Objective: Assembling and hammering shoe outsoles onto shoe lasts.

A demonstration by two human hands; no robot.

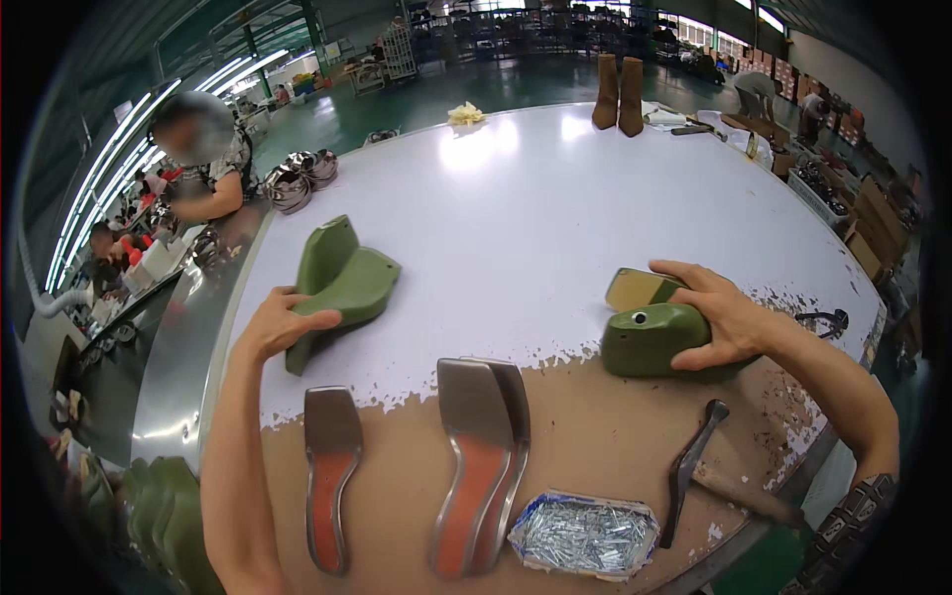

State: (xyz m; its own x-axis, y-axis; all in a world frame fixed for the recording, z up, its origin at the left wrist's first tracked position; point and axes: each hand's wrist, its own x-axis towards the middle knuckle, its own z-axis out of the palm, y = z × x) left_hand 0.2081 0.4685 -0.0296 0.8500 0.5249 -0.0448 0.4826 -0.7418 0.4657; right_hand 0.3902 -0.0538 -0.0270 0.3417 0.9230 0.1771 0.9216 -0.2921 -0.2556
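Green flooring stretches across a workshop behind a white worktable with a brown strip along its near side; brown boots stand at its far edge. Near the left edge, the left hand has its thumb and fingers clamped on two green shoe lasts set in a V. Toward the right edge, the right hand grips another green pair, thumb on the nearer last, fingers over the farther one. On the brown strip, a lone grey-and-orange sole lies left of two overlapping soles. Nearer the right edge, a tray holds nails, just beside a hammer.
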